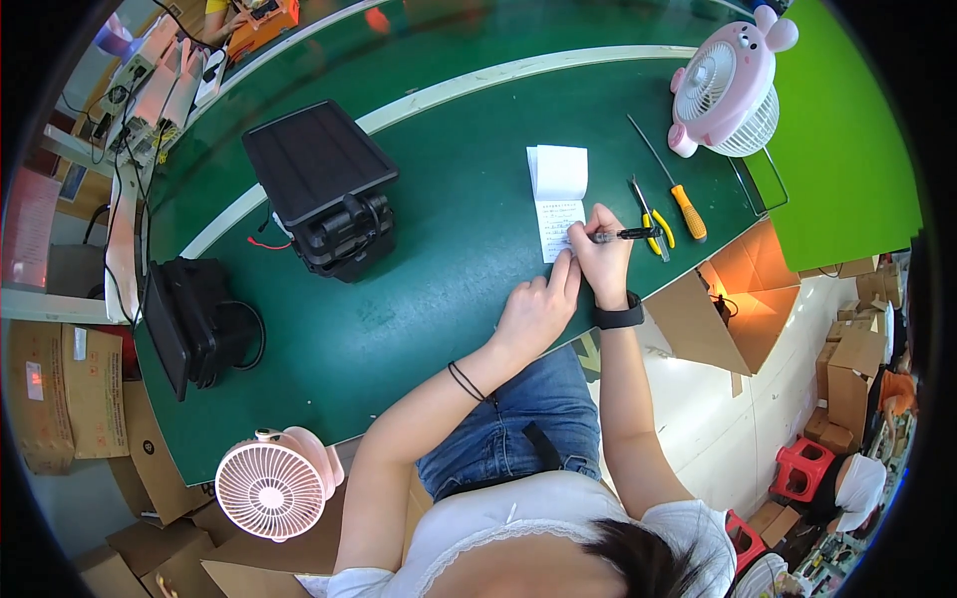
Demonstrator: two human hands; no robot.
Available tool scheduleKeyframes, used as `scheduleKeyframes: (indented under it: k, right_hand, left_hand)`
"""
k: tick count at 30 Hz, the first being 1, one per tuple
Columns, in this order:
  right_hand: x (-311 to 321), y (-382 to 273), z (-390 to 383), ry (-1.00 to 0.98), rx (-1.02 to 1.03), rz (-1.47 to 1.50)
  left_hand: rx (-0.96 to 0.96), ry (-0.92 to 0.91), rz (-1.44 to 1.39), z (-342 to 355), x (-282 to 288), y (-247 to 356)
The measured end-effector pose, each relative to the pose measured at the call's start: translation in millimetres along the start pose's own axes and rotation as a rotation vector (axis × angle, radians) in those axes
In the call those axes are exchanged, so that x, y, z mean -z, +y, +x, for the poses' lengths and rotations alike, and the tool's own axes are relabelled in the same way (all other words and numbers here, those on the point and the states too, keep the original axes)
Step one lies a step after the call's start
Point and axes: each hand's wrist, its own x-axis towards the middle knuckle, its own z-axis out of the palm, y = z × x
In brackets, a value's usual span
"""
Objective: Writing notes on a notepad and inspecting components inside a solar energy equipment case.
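Note:
My right hand (601, 254) is closed around a black pen (632, 235) at the lower right of a small white notepad (560, 231). The pad's top page is folded back, and handwriting covers its lower page. My left hand (538, 311) holds nothing; its fingers reach forward, with the tips by the pad's bottom edge beside my right hand. Right of the pen lie yellow-handled pliers (666, 230), with a slim tool beside them. Farther right is a screwdriver (688, 213) with a yellow handle and long shaft.
Black cases (319, 164) (194, 324) stand on the green table (449, 199) at left. A pink fan (723, 85) sits at the far right, and another small fan (271, 488) is at the near left edge. An open carton (738, 299) stands below the right edge.

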Motion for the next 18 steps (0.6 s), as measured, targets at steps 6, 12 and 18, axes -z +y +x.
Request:
scheduleKeyframes:
  k: [6, 12, 18]
  right_hand:
    - [-0.4, -3.1, -0.4, 0.009, -0.011, 0.003]
    - [0.5, 0.1, 1.3, 0.010, -0.005, 0.000]
    - [0.5, -0.6, 1.2, -0.002, 0.039, -0.021]
  left_hand:
    - [0.001, 0.002, -0.010, 0.5, 1.1, -0.1]
    - [0.003, -0.002, -0.020, 1.2, 1.8, 0.3]
    - [0.000, -0.017, -0.004, 0.9, 0.4, -0.1]
